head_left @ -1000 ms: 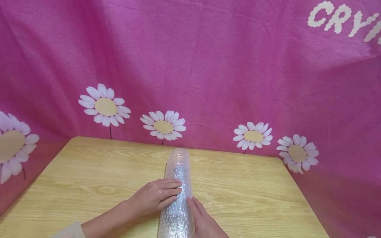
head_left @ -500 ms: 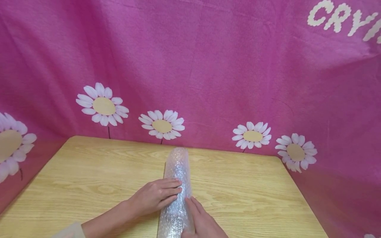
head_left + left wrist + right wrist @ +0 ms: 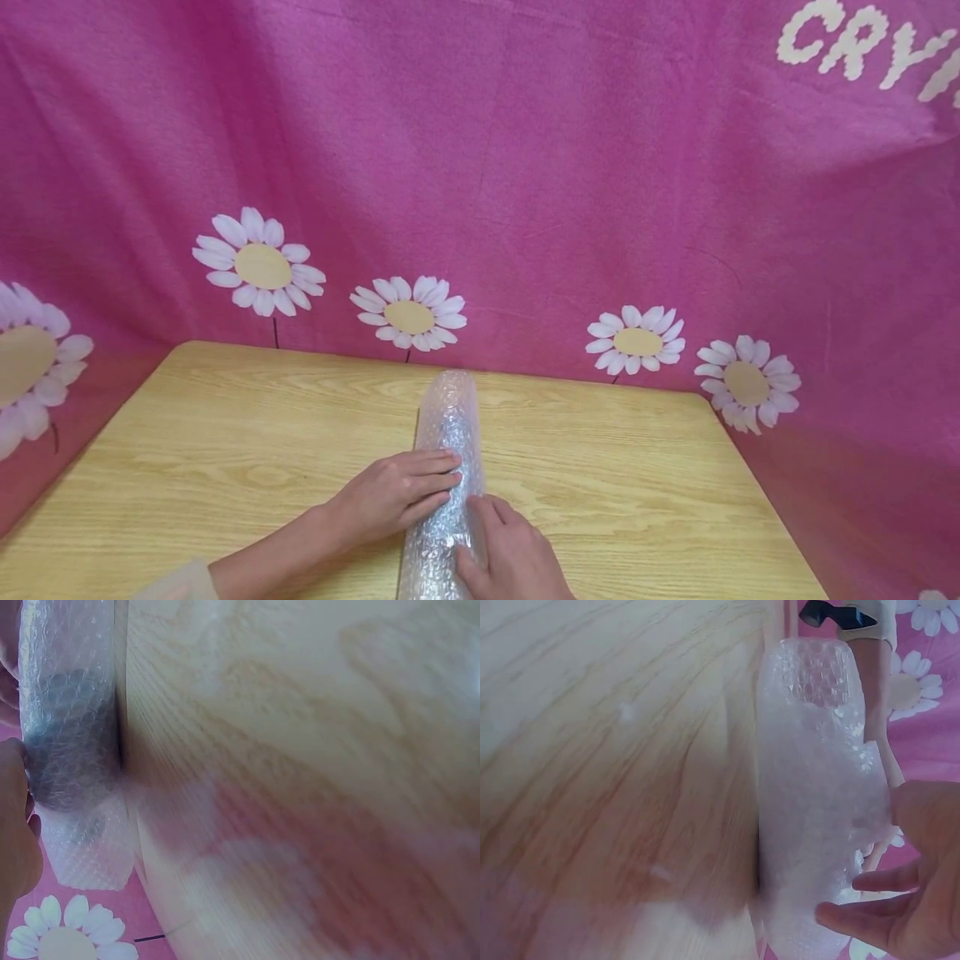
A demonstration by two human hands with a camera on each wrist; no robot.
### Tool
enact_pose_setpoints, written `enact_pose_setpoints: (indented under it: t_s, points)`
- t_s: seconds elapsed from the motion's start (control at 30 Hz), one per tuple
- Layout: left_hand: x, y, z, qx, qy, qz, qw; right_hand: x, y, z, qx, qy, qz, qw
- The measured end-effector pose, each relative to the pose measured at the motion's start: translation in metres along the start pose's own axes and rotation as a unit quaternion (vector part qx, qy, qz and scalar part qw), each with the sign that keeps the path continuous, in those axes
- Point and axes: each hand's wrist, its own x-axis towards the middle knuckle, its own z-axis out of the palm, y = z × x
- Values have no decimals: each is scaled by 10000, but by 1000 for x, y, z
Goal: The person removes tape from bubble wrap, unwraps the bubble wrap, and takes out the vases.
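Observation:
A long roll of clear bubble wrap [image 3: 447, 433] lies lengthwise on the table, pointing away from me. Through its layers a dark rounded thing [image 3: 71, 742] shows in the left wrist view; its kind is hidden. My left hand [image 3: 390, 496] rests across the top of the roll, its fingers straight and its thumb out of sight. Lower down on the right side, my right hand [image 3: 517, 550] holds the wrap, thumb on top and fingers bent against its side. In the right wrist view a loose flap edge of bubble wrap [image 3: 874, 787] sticks up by the thumb.
The wood-grain table [image 3: 637, 483] stretches to both sides of the roll. A pink cloth [image 3: 525, 167] printed with daisies hangs behind and beside it. In the right wrist view, a black object [image 3: 836, 615] appears near the left sleeve [image 3: 874, 630].
My right thumb has come up onto the top of the roll, and the right fingers have bent more. The left hand and the roll have hardly moved.

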Motion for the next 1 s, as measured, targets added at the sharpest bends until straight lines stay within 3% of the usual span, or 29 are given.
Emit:
enact_pose_setpoints:
  t_s: [0.13,0.27,0.4,0.53,0.73,1.0]
  points:
    - [-1,0,0,40,-34,14,10000,1,0,2,-632,664,-757,9929]
    - [-1,0,0,70,-27,19,10000,3,0,6,-1033,1373,-1688,9706]
    - [-1,0,0,65,11,41,10000,3,1,10,-1132,1599,-2183,9560]
    - [0,0,1,64,3,16,10000,2,0,12,-1238,1568,-2323,9519]
    - [0,1,0,39,-72,-75,9999,2,1,12,-1143,1402,-2272,9569]
    - [0,3,0,42,-167,-116,9998,3,4,13,-1105,1508,-2244,9564]
